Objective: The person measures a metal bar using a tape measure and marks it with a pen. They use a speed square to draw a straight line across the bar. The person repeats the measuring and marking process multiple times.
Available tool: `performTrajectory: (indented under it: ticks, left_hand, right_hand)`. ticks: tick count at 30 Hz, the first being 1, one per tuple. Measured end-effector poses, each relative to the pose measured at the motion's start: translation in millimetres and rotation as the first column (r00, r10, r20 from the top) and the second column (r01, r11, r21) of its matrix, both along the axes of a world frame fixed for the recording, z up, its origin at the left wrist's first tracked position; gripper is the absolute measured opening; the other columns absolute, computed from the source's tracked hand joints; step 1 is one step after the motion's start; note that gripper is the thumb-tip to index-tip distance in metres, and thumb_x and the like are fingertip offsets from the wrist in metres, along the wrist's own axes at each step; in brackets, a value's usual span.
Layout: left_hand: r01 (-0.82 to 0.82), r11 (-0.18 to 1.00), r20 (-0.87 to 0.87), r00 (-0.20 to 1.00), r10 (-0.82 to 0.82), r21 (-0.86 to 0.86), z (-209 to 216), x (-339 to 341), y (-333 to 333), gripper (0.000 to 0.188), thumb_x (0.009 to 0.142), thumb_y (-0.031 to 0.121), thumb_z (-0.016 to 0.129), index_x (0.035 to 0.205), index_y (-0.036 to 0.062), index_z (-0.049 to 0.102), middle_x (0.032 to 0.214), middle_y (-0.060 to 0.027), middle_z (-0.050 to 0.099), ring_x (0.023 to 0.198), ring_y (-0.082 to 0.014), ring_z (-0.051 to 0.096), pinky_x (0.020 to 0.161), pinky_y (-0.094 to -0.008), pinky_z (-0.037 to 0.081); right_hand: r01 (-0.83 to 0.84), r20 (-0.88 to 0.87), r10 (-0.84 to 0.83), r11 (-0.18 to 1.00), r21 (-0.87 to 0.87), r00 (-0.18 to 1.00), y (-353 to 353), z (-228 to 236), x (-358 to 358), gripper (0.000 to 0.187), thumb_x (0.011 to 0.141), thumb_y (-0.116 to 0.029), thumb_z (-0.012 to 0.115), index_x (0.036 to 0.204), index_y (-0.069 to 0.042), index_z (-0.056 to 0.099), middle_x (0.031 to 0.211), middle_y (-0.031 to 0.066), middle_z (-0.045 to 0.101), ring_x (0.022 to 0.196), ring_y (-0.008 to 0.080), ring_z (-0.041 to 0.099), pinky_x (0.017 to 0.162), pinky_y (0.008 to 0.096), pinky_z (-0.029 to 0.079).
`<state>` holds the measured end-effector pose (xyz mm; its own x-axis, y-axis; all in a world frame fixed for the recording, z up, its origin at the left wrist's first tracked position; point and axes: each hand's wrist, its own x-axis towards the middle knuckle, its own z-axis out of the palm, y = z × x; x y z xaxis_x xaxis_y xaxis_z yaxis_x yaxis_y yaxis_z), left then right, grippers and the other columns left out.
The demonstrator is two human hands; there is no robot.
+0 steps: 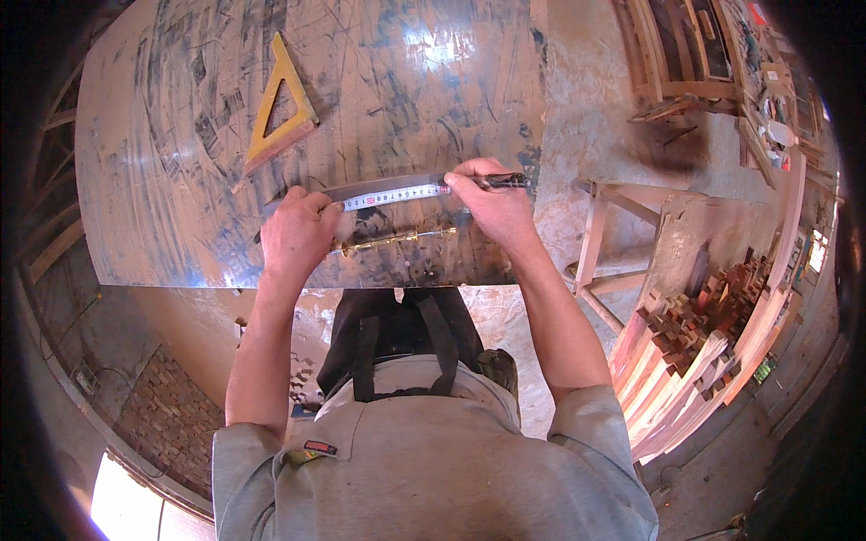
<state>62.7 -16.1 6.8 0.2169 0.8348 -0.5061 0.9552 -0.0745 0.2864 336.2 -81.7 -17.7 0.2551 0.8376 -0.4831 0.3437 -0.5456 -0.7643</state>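
A white measuring tape blade point(397, 197) stretches between my hands along the near edge of a narrow dark strip point(383, 187), apparently wood. My left hand point(298, 231), fingers bent and closed, grips the strip and tape at their left end. At the other end my right hand point(492, 204) pinches the strip and tape between thumb and fingers. A black pen-like object point(505, 180) juts out to the right from under its fingers. Nearer to me, a thin brass-coloured segmented rod point(397, 241) lies on the table. The tape's case cannot be made out.
A yellow triangular square point(282, 99) with a wooden edge lies beyond my left hand on the large scuffed table point(180, 216). To the right, a wooden frame point(595, 234) stands beside stacked timber strips point(672, 388). More wooden frames point(681, 45) are at the far right.
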Motion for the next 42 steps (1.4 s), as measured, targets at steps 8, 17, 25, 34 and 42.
performTrajectory:
  ticks: [8, 17, 25, 34, 42]
  left_hand:
    - [0.002, 1.000, -0.005, 1.000, -0.002, -0.001, 0.9, 0.0, 0.4, 0.026, 0.095, 0.034, 0.065, 0.100, 0.0113, 0.077, 0.098, -0.0116, 0.065, 0.090, -0.0345, 0.068, 0.078, -0.0472, 0.054]
    - [0.005, 1.000, 0.003, 1.000, -0.005, 0.003, 2.2, 0.4, 0.4, 0.026, 0.095, 0.034, 0.066, 0.100, 0.0113, 0.077, 0.097, -0.0116, 0.065, 0.090, -0.0347, 0.068, 0.078, -0.0475, 0.055]
    - [0.014, 1.000, 0.012, 1.000, -0.014, 0.015, -1.3, -1.5, -0.4, 0.027, 0.095, 0.034, 0.066, 0.100, 0.0103, 0.077, 0.097, -0.0128, 0.065, 0.090, -0.0352, 0.068, 0.077, -0.0479, 0.055]
    - [0.011, 1.000, 0.006, 1.000, -0.011, 0.008, 1.4, -0.3, 0.2, 0.026, 0.095, 0.033, 0.066, 0.102, 0.0106, 0.077, 0.098, -0.0126, 0.065, 0.089, -0.0348, 0.068, 0.077, -0.0477, 0.055]
    - [-0.010, 1.000, 0.001, 1.000, 0.010, -0.004, 0.5, 0.2, 0.4, 0.027, 0.095, 0.034, 0.066, 0.102, 0.0114, 0.077, 0.097, -0.0125, 0.064, 0.089, -0.0348, 0.068, 0.077, -0.0472, 0.054]
  right_hand:
    - [-0.046, 0.037, 0.046, 0.999, 0.003, 0.998, 1.4, 1.1, 0.2, 0.035, 0.087, -0.036, 0.076, 0.098, -0.002, 0.076, 0.098, 0.0185, 0.068, 0.092, 0.0317, 0.066, 0.083, 0.0417, 0.053]
    - [-0.069, 0.046, 0.069, 0.998, 0.009, 0.997, 0.3, -2.6, 1.4, 0.036, 0.087, -0.037, 0.075, 0.098, -0.003, 0.076, 0.098, 0.0194, 0.068, 0.093, 0.0330, 0.066, 0.083, 0.0425, 0.053]
    - [-0.076, 0.058, 0.075, 0.997, 0.016, 0.995, 0.9, -1.8, 0.9, 0.035, 0.087, -0.036, 0.076, 0.097, -0.003, 0.076, 0.098, 0.0189, 0.068, 0.091, 0.0325, 0.067, 0.082, 0.0419, 0.053]
    - [-0.060, 0.041, 0.059, 0.998, 0.011, 0.997, 0.7, -1.2, 0.2, 0.035, 0.087, -0.036, 0.075, 0.097, -0.003, 0.076, 0.099, 0.0190, 0.068, 0.091, 0.0325, 0.067, 0.083, 0.0418, 0.053]
    - [-0.066, 0.048, 0.066, 0.998, -0.006, 0.997, 1.4, -0.1, 0.1, 0.036, 0.088, -0.037, 0.075, 0.096, -0.003, 0.076, 0.099, 0.0198, 0.067, 0.093, 0.0334, 0.066, 0.084, 0.0429, 0.052]
